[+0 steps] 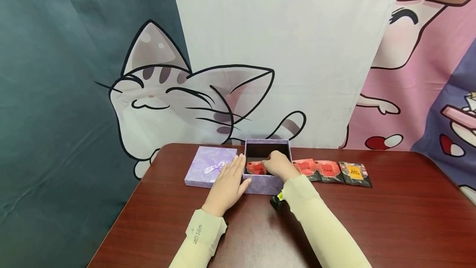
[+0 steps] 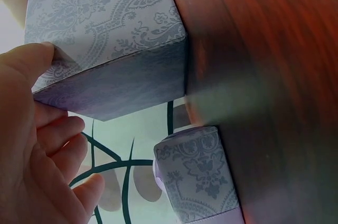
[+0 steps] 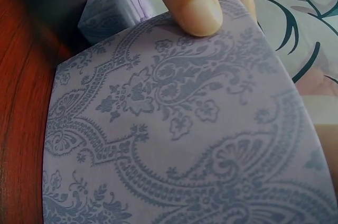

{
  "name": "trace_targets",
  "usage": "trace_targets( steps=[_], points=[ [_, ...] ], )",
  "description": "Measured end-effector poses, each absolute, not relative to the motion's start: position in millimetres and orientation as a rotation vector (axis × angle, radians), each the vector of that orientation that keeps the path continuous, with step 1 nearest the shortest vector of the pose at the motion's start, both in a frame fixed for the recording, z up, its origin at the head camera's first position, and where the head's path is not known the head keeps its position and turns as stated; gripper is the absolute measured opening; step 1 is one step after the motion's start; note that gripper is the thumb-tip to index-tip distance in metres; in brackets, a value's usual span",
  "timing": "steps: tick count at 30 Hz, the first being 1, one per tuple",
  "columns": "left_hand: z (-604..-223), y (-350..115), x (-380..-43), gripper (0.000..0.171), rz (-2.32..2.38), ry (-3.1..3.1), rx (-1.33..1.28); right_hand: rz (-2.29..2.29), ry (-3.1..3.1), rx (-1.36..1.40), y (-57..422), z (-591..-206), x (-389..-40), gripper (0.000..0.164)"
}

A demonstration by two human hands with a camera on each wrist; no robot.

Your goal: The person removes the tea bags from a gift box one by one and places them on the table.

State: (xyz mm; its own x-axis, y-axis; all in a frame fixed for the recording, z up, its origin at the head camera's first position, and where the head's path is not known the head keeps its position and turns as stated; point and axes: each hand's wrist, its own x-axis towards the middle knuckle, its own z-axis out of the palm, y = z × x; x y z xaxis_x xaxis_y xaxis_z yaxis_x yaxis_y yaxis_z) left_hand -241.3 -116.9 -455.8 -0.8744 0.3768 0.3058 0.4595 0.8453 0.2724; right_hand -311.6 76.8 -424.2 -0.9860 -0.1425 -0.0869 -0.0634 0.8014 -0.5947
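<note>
A purple patterned box (image 1: 265, 185) stands uncovered, its inside dark. My right hand (image 1: 279, 164) reaches in over the front wall, its curled fingers at the right end of a red packet (image 1: 255, 168); the wall partly hides the fingertips. At the box's front left corner is my left hand (image 1: 227, 183), with its fingers straight along the left side. Its thumb lies against the front wall, as the left wrist view shows at close range on the box (image 2: 105, 18). In the right wrist view the left thumb (image 3: 203, 15) touches the patterned wall (image 3: 174, 118).
Left of the box lies its purple lid (image 1: 202, 171) with a ribbon bow. Two red packets (image 1: 329, 171) and a dark packet with a yellow label (image 1: 355, 173) lie in a row to the right. Behind the brown table (image 1: 401, 202) hangs a cartoon cloth.
</note>
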Motion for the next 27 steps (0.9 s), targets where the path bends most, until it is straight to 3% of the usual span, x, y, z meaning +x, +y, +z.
trace_targets(
  steps=[27],
  points=[
    [-456.1, -117.1, -241.7, 0.069, -0.485, -2.783, -0.640, -1.086, 2.759, -0.111, 81.2, -425.4, -315.0, 0.024]
  ],
)
